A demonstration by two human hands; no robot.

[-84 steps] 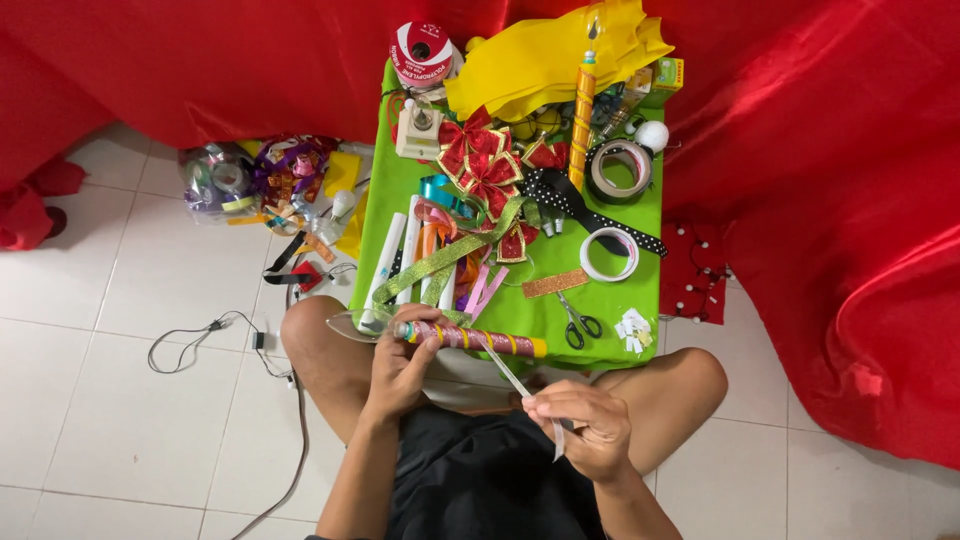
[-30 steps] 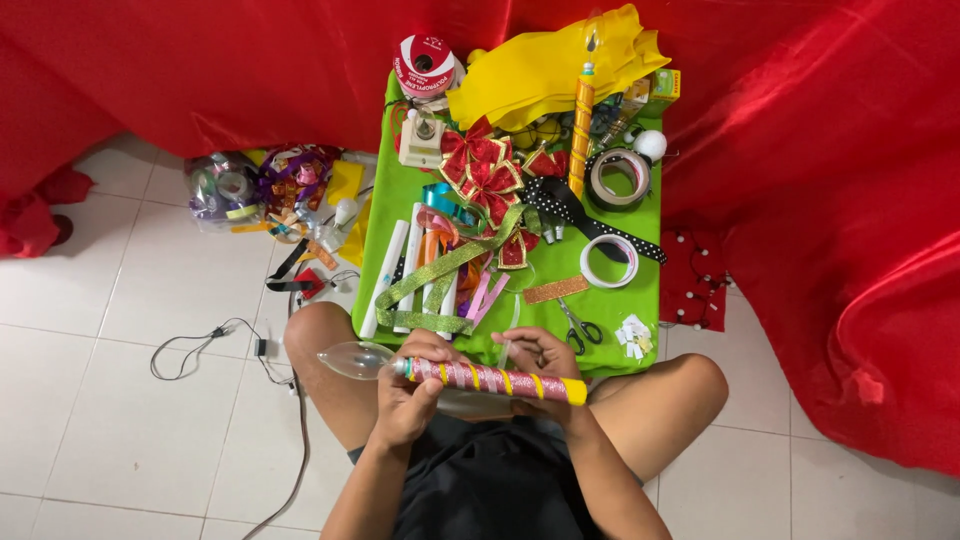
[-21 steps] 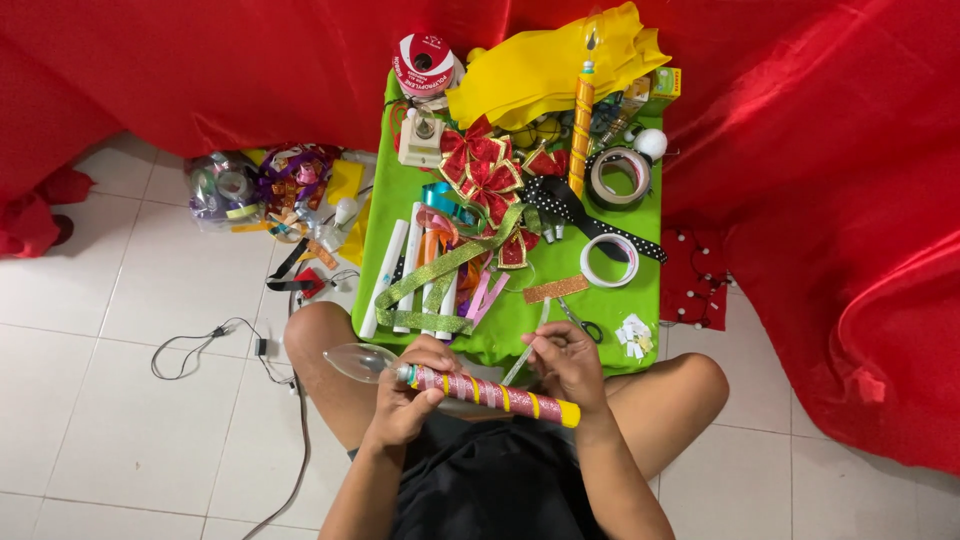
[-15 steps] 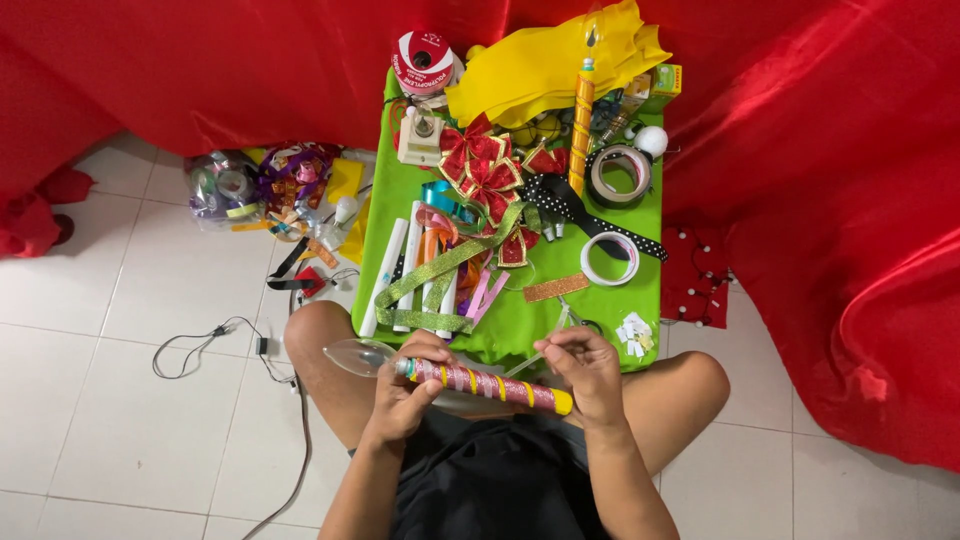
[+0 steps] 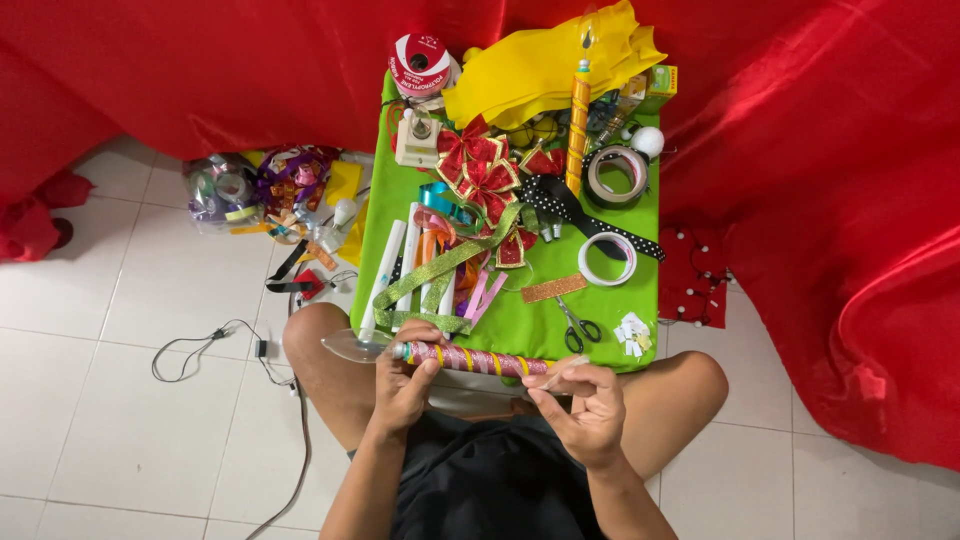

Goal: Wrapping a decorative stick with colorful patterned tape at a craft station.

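1. Low in the frame, near the centre, the left hand (image 5: 405, 385) is closed around the left end of a pink stick with yellow bands (image 5: 468, 359). Its fingers wrap the stick from below and the thumb lies on top.
2. The right hand (image 5: 588, 408) is just right of centre, at the other end of the stick. Its fingers are half curled, and the thumb and first finger are pinched together on a thin strip of clear tape (image 5: 560, 370), which touches the right end of the stick.
3. The stick lies almost level across the lap of the person, just below the near edge of the green table (image 5: 520, 330). A clear plastic piece (image 5: 350, 346) sticks out beyond its left end.
4. On the near part of the table, right of centre, lie small scissors (image 5: 578, 328), and beside them some small white paper bits (image 5: 634, 335).
5. In the middle of the table are white tubes (image 5: 385, 268), a glitter green ribbon (image 5: 450, 258) and a white tape ring (image 5: 607, 258).
6. Further up are red bows with gold edges (image 5: 487, 178) and a grey tape roll (image 5: 616, 175).
7. At the top of the frame lie yellow sheets (image 5: 545, 60) and a red ribbon spool (image 5: 420, 62).
8. In the upper left, on the tiled floor (image 5: 100, 420), there is a heap of coloured ribbons (image 5: 260, 190); red cloth (image 5: 820, 150) hangs behind and to the right.
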